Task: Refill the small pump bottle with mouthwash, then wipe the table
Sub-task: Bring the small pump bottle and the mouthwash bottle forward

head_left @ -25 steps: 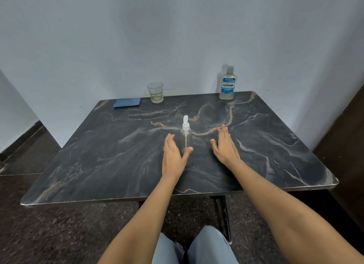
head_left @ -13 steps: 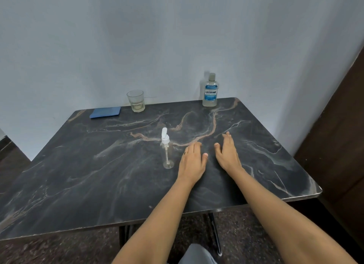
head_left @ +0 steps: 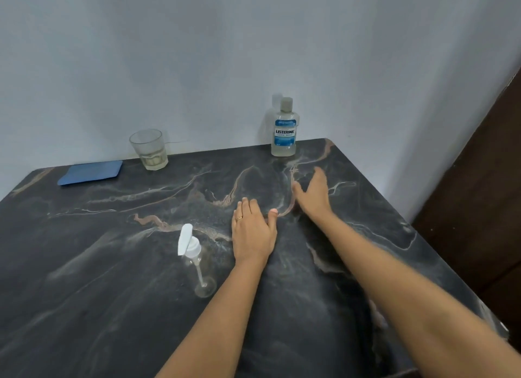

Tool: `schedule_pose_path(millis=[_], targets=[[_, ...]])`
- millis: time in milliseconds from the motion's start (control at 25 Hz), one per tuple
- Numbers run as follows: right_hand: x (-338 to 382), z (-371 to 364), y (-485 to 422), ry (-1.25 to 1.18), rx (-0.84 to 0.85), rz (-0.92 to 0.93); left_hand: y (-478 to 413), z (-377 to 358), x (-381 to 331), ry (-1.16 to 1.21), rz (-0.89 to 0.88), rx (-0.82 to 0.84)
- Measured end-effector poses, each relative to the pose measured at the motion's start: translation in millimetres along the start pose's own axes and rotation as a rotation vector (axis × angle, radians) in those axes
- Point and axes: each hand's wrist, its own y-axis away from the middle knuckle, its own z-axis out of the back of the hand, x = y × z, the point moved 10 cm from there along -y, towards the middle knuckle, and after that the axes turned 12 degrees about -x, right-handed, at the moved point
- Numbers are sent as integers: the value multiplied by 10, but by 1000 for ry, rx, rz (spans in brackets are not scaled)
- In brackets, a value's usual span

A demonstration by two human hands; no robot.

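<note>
While the dark surface (head_left: 84,293) carries everything, the mouthwash bottle (head_left: 284,132) stands at its one o'clock edge; the right hand (head_left: 314,194) and left hand (head_left: 253,233) are open-fingered, holding nothing. The small pump bottle (head_left: 197,262), at the left hand's eight o'clock, looks light, slick, tippy: grasp its body.

The light is soft, cool and rather dim, giving the wall (head_left: 197,53) a blue-grey cast. The mouthwash bottle (head_left: 284,129) throws a faint shadow on the wall just to its left, so the light comes from the right. The dark table (head_left: 84,293) carries a dull, pale sheen without hard glare. The right hand (head_left: 313,194) is smeared by motion blur, while the left hand (head_left: 253,233) is sharper. The bottle's label reads clearly. The wide lens bends the table edges and tilts the right side.
</note>
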Motion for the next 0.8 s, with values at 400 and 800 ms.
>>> schedule_pose_path(millis=[400,800], targets=[[40,-832,-1262,-172,-168,-241,-43,-41,29,-57,-22,-31],[99,-1000,-1300,-21,-193,-101,-55,-67,59,-45,-14,-48]])
